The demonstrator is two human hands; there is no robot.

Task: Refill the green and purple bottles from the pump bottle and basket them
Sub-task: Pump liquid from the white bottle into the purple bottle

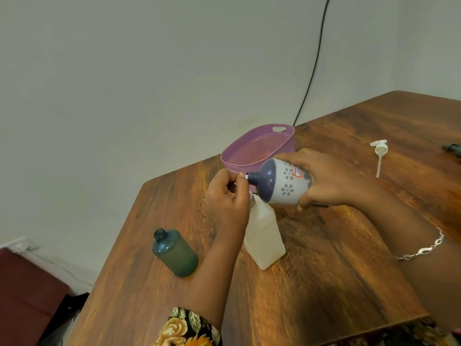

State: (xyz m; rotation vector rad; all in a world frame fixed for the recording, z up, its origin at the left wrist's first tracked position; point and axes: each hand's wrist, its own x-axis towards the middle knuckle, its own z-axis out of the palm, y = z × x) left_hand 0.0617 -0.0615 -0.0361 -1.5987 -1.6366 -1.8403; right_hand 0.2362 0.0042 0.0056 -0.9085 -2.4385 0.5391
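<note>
Purple bottle (pixel 284 182) gripped sideways in right hand (pixel 331 181), neck offered to left hand (pixel 227 196), pinching its mouth (cap unclear); likely opening for refill.

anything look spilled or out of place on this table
No spill shows. The white pump head with its tube lies loose on the brown wooden table, far from the upright translucent white bottle. The dark green plastic bottle stands uncapped.

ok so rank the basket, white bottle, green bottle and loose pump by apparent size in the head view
1. basket, though farther and partly hidden
2. white bottle, top behind the left hand
3. green bottle
4. loose pump
</note>
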